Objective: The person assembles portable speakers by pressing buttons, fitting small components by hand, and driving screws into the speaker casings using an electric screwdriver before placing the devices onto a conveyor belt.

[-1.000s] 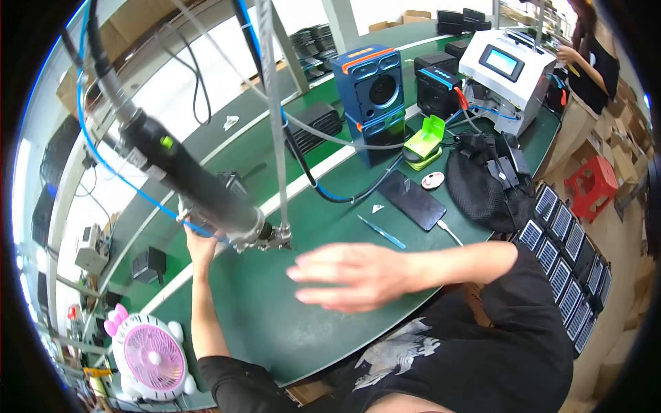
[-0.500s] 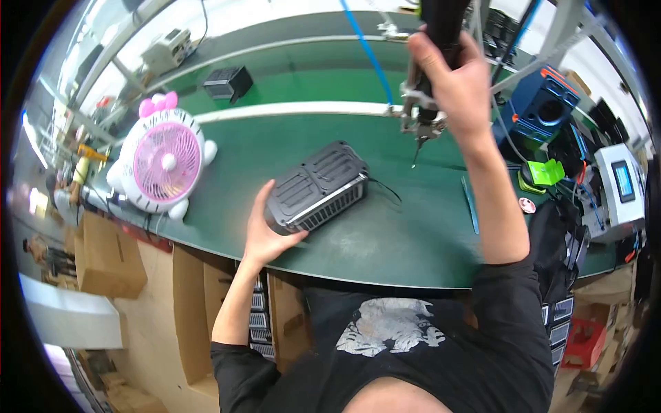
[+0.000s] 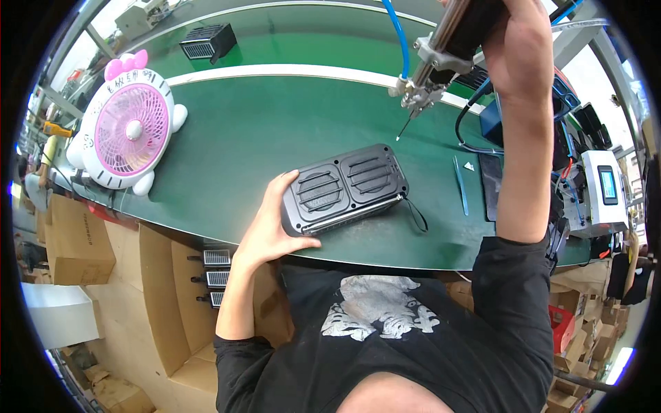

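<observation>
A black portable speaker lies on the green workbench, its face with two slotted panels turned up and a wrist strap at its right end. My left hand grips the speaker's left end, thumb along the near edge and fingers at the far corner. Raised at the upper right, my right hand is wrapped round a hanging power screwdriver, though its fingers are partly out of sight. The tilted tool's thin bit points down and left, above the bench and apart from the speaker.
At the left stands a pink and white fan. Another black speaker sits beyond the white rail. Blue tweezers lie to the right, near a white device with a screen. Below the bench, an open carton is beside several speakers.
The speaker has turned clockwise, with its panelled face more toward me. The screwdriver has gone from nearly upright to tilted, its bit closer to the speaker. My view has shifted too.
</observation>
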